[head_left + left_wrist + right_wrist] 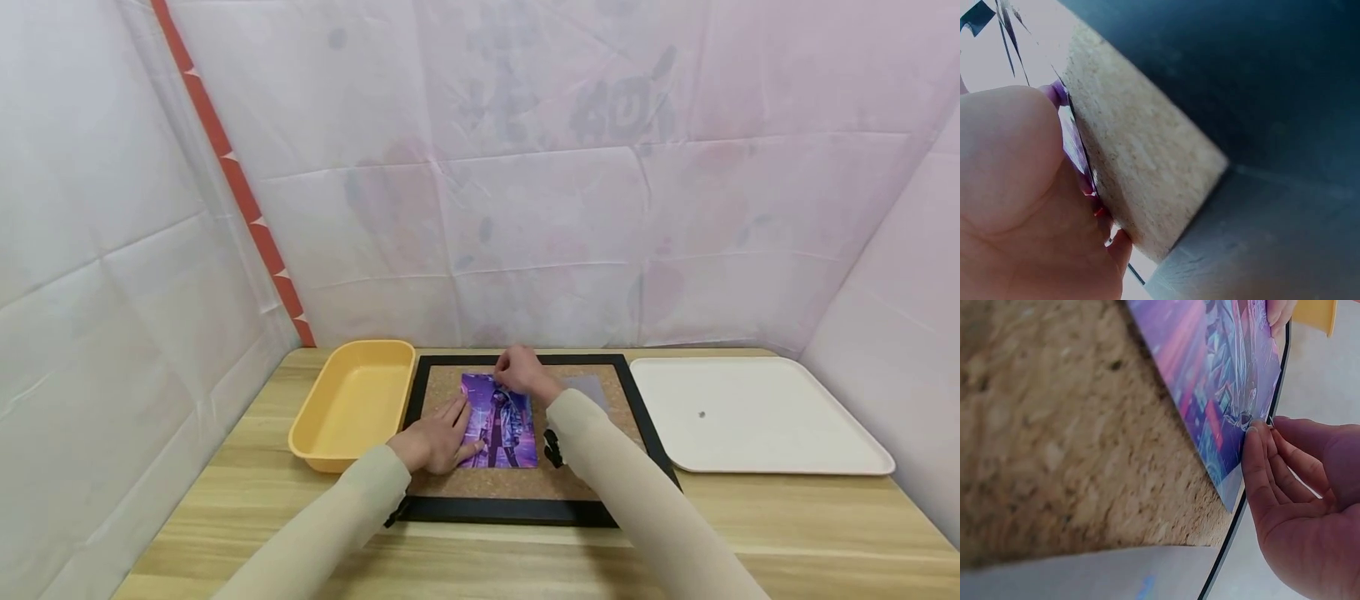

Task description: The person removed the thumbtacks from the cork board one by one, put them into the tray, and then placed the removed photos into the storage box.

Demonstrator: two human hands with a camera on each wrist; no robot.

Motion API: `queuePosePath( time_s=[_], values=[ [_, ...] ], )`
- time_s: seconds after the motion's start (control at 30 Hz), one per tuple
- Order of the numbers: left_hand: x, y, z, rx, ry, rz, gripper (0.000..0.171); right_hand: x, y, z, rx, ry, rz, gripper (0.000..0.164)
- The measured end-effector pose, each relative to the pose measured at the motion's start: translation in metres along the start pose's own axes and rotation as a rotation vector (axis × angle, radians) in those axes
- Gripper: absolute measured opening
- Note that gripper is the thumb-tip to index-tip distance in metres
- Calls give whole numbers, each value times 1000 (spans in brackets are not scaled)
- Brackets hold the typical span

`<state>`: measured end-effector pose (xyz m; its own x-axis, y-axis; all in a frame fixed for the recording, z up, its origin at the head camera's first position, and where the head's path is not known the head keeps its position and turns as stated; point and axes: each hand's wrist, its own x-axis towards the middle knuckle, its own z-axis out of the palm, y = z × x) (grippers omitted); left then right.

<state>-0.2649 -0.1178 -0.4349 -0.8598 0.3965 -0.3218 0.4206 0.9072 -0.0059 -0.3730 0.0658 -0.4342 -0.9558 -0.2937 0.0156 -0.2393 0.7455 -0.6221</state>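
Observation:
A purple printed picture of a hooded figure lies on the cork board, which has a black frame. My left hand rests on the picture's left side with fingers spread, pressing it to the cork. At the picture's top edge, my right hand pinches a small pin between thumb and fingertips; the fingers mostly hide it. In the right wrist view, the right hand touches the glossy picture near its edge. The left wrist view shows mainly the palm beside bare cork.
Left of the board stands a yellow plastic bin. On the right, a white tray holds a tiny grey piece. A grey sheet lies on the board beyond my right wrist. White sheeting walls the wooden table.

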Motion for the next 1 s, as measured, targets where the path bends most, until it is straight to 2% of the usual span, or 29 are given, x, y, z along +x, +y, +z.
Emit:
queuePosePath(
  time_s=[0.37,1.0],
  values=[
    [-1,1,1,-16,8,-2,81,-1,-5,2,28,-7,89,19],
    [1,0,1,-16,10,-12,81,1,-7,2,16,1,113,20]
  ],
)
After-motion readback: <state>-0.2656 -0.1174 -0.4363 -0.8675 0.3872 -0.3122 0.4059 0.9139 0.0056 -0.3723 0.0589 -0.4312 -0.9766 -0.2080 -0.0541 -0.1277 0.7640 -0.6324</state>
